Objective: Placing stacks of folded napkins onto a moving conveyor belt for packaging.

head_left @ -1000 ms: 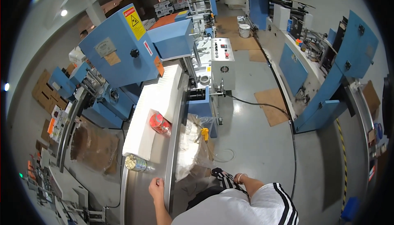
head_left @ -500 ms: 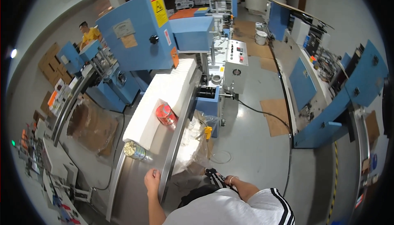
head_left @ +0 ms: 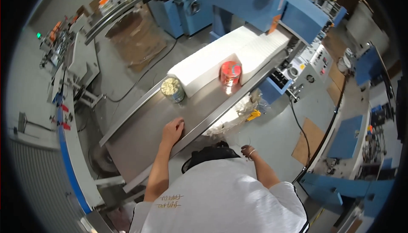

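Note:
My left hand [head_left: 173, 131] rests on the metal tray [head_left: 140, 148] near its right-hand rail, fingers curled in, and nothing shows in it. Ahead of it stands a round container [head_left: 172, 90] with a pale yellow, crinkled top and a bluish side. A red round tin [head_left: 230, 73] stands further along the tray, in a notch of the long white stack [head_left: 208, 58], whose side is finely ridged. Neither container is touched by a hand. At my right side hangs my right hand [head_left: 247, 151], a band round its wrist; its fingers are too dark and blurred to read.
A blue machine [head_left: 250, 3] stands over the far end of the stack. Below the right rail lies a clear bag of white scraps [head_left: 231, 116] with a yellow thing [head_left: 253, 115]. A black cable [head_left: 299, 124] runs over the floor; cardboard [head_left: 308, 141] lies beside it.
My view has turned left and down, so the tray and both containers sit further right in it. My left hand stays by the rail; the right hand now hangs in plainer sight.

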`<action>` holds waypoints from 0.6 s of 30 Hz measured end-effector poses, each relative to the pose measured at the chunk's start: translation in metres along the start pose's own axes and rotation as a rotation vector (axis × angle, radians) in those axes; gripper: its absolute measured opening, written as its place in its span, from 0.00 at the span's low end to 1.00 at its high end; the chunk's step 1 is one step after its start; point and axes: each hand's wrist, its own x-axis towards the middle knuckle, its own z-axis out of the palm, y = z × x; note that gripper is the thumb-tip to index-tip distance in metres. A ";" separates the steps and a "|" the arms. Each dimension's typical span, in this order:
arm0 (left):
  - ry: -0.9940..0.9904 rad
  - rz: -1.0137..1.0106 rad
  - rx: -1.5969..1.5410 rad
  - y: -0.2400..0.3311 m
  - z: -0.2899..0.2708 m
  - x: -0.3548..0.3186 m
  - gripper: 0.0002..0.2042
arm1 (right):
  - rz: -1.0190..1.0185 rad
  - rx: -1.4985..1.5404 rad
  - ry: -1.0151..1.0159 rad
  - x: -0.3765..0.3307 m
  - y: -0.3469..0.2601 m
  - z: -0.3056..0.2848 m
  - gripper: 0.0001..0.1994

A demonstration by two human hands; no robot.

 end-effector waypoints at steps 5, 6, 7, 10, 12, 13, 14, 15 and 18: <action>0.019 -0.096 -0.072 -0.005 0.001 -0.002 0.09 | -0.288 0.126 -0.367 -0.031 -0.084 -0.077 0.16; 0.008 -0.117 -0.070 -0.005 -0.001 -0.004 0.09 | -0.251 0.225 -0.371 -0.054 -0.117 -0.095 0.15; 0.003 -0.123 -0.069 -0.003 -0.003 -0.003 0.09 | -0.211 0.329 -0.371 -0.080 -0.154 -0.109 0.14; -0.077 -0.246 -0.050 0.010 -0.007 0.007 0.07 | -0.624 0.180 0.024 -0.118 -0.230 -0.134 0.13; -0.028 -0.333 0.041 0.017 -0.004 0.012 0.08 | -0.872 -0.021 0.358 -0.135 -0.282 -0.145 0.14; -0.027 -0.338 0.040 0.016 0.001 0.013 0.08 | -0.967 -0.052 0.454 -0.134 -0.301 -0.147 0.14; 0.033 -0.339 0.093 0.010 0.007 0.013 0.09 | -1.099 -0.115 0.575 -0.127 -0.320 -0.147 0.16; 0.094 -0.341 0.149 0.005 0.012 0.013 0.09 | -1.232 -0.175 0.697 -0.119 -0.338 -0.147 0.19; 0.119 -0.393 0.049 -0.003 0.017 0.009 0.08 | -1.155 -0.394 0.793 -0.083 -0.366 -0.143 0.27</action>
